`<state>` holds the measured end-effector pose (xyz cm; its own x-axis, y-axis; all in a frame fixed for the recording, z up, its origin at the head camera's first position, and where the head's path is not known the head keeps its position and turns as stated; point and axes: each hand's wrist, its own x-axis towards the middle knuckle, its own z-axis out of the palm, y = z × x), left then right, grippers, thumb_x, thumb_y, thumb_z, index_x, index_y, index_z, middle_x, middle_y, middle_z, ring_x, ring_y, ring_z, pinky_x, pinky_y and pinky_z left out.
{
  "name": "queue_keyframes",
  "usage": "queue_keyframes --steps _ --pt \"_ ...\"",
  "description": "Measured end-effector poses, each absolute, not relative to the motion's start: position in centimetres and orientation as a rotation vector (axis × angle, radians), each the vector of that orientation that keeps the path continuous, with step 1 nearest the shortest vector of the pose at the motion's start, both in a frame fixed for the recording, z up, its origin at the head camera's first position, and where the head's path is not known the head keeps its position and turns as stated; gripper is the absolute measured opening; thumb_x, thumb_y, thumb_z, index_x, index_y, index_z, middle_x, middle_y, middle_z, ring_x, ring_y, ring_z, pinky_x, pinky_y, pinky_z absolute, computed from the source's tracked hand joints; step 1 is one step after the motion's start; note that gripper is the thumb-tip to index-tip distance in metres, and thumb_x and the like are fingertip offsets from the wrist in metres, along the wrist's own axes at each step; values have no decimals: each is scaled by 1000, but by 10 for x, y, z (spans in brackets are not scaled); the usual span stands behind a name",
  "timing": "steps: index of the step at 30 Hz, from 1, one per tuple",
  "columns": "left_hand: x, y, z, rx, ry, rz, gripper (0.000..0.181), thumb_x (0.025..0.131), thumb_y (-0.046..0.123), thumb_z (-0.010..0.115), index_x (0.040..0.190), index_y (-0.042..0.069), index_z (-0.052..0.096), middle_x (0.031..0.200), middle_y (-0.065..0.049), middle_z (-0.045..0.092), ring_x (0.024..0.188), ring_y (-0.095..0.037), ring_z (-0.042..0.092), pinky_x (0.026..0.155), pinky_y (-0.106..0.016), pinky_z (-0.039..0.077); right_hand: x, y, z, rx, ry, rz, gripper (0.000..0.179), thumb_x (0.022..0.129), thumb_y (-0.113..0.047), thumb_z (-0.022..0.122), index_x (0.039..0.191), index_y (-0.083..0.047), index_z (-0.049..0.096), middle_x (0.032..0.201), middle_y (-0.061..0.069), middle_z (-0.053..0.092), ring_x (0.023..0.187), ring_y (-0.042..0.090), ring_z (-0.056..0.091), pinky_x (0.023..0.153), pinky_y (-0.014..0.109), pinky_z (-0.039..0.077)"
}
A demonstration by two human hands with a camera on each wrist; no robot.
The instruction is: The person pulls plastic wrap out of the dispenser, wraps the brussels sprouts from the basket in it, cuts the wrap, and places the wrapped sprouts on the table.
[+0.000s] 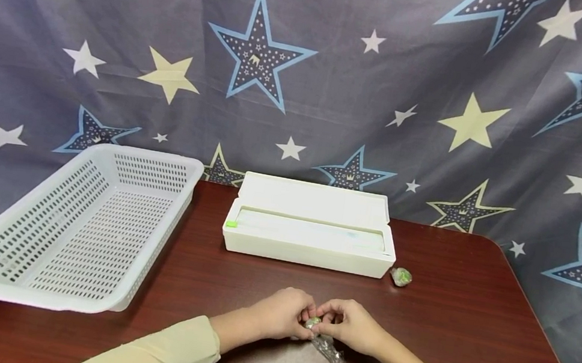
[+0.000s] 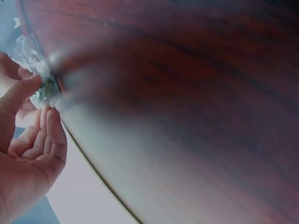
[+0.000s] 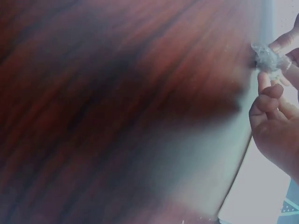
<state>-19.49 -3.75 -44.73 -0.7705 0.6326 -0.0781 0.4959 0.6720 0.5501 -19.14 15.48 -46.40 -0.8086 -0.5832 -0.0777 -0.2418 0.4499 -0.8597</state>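
In the head view, a small greenish bundle in clear plastic film is between both hands, just above the table's near middle. My left hand pinches it from the left with thumb and fingertips. From the other side, my right hand pinches the film with thumb and forefinger. A loose, crinkled tail of film hangs toward the near edge. Up close in the left wrist view, the wrapped bundle shows dark green inside. Crumpled film covers it in the right wrist view; what lies inside is hard to make out.
A white long box with its lid raised stands behind the hands, a bright green tab at its left. Right of it lies another green film-wrapped bundle. A white perforated basket occupies the left side. A star-patterned cloth hangs behind the table.
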Motion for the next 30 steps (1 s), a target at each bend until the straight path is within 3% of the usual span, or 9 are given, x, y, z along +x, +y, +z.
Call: queue_keyframes --steps 10,18,30 --pt "-197 -39 -447 1054 2616 707 27 69 24 82 86 13 65 77 7 59 69 2 50 66 -10 42 -195 162 -463 -734 2204 -1347 27 80 -11 71 102 4 63 77 8 64 66 0 54 57 16 44" --pt "-200 -38 -448 1156 2581 678 31 71 26 81 92 13 63 85 5 59 76 -1 51 69 -9 41 -196 167 -461 -746 2196 -1306 27 80 -13 71 102 -1 62 82 7 62 65 0 51 57 15 42" --pt "-202 -23 -449 1218 2569 572 27 74 23 76 98 17 65 84 9 57 74 3 48 68 -8 40 -196 183 -461 -730 2164 -1342 27 78 -11 73 100 -2 62 81 6 60 66 1 51 58 15 42"
